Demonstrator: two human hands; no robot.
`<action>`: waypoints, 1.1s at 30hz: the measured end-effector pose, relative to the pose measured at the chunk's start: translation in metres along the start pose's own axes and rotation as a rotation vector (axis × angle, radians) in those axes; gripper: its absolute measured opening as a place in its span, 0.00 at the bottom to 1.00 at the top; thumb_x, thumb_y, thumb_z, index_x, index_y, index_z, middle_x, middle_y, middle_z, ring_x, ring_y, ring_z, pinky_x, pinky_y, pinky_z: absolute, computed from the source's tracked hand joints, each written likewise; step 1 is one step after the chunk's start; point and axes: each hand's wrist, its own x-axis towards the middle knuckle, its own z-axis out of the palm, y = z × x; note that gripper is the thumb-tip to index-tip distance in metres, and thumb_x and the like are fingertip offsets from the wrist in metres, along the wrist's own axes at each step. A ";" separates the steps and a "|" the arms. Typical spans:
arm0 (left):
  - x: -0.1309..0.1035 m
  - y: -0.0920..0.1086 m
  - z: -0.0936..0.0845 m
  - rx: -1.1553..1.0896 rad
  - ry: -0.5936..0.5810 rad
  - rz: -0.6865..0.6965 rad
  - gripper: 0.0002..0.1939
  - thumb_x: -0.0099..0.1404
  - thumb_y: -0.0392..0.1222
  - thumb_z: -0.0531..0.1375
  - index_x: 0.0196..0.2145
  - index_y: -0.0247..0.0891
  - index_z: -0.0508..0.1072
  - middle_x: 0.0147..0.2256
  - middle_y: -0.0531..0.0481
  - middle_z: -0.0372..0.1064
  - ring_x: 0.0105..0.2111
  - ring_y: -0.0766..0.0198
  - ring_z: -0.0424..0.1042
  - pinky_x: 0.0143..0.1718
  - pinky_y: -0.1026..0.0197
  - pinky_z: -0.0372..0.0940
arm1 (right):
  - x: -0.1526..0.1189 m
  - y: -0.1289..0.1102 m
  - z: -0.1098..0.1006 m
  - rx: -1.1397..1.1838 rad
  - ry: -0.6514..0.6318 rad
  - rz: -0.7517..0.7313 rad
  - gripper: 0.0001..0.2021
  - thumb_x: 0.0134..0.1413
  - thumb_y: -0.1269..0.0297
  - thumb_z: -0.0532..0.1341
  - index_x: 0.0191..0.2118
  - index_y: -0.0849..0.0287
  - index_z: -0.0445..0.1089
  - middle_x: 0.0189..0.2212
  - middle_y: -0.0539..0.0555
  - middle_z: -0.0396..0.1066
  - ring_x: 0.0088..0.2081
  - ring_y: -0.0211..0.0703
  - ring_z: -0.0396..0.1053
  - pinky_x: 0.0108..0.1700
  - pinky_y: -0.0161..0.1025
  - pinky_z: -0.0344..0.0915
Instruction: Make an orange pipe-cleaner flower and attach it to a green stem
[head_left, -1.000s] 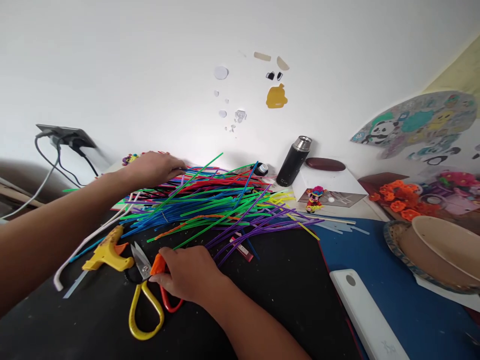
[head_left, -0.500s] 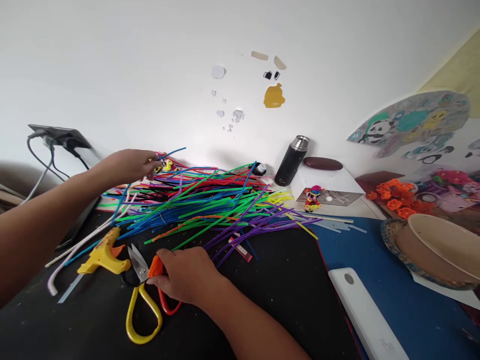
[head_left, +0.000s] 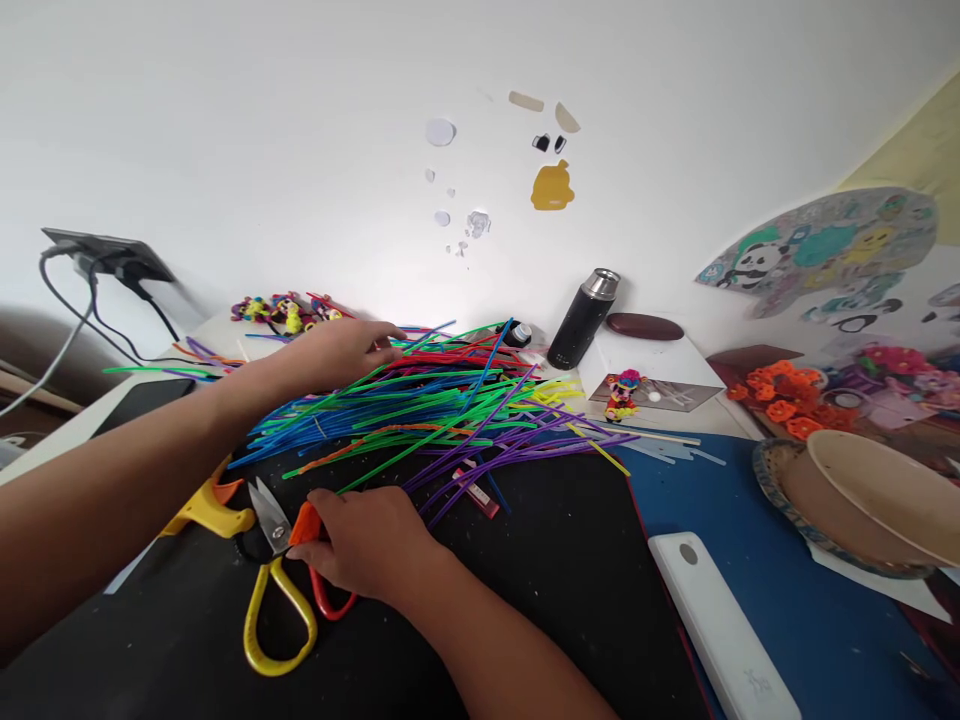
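My left hand (head_left: 352,350) is closed above the back of a heap of many-coloured pipe cleaners (head_left: 390,410). A short blue pipe cleaner (head_left: 431,336) sticks out to the right from its fingertips. Lower down, my right hand (head_left: 375,540) pinches a small bright orange piece (head_left: 304,524), perhaps bent pipe cleaner, between thumb and fingers. Beside and partly under that hand lie scissors (head_left: 279,615) with one yellow and one red handle, blades apart. A yellow glue gun (head_left: 214,512) rests left of the scissors, partly behind my left forearm.
A black flask (head_left: 581,325) and white box (head_left: 652,370) stand at the back, a small figure (head_left: 622,395) in front. More figures (head_left: 281,310) sit by the wall. To the right are a white device (head_left: 724,620), a bowl (head_left: 862,500) and orange flowers (head_left: 784,395).
My left hand has moved right across the heap with the blue pipe cleaner, uncovering the figures behind. My right hand stays on the orange piece. The view has shifted slightly.
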 end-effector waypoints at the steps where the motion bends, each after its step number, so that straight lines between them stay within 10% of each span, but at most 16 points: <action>1: -0.001 0.001 0.006 -0.010 -0.017 0.026 0.33 0.75 0.61 0.51 0.66 0.43 0.75 0.55 0.41 0.82 0.52 0.42 0.81 0.50 0.51 0.71 | 0.000 0.000 0.000 0.003 -0.001 -0.002 0.23 0.73 0.42 0.61 0.57 0.58 0.70 0.43 0.58 0.84 0.43 0.57 0.84 0.40 0.48 0.78; 14: -0.039 0.065 0.085 0.053 -0.205 0.139 0.65 0.62 0.79 0.62 0.81 0.38 0.45 0.79 0.26 0.38 0.77 0.29 0.46 0.73 0.32 0.48 | 0.003 0.002 0.000 0.043 0.003 -0.002 0.22 0.71 0.42 0.62 0.52 0.57 0.74 0.42 0.56 0.84 0.42 0.57 0.84 0.39 0.46 0.78; 33: -0.021 0.023 0.050 -0.095 -0.004 0.021 0.28 0.72 0.50 0.53 0.64 0.42 0.76 0.52 0.42 0.83 0.50 0.43 0.81 0.50 0.49 0.73 | 0.000 0.001 -0.003 0.017 -0.015 -0.033 0.26 0.75 0.40 0.57 0.56 0.60 0.71 0.45 0.58 0.84 0.45 0.57 0.84 0.43 0.49 0.79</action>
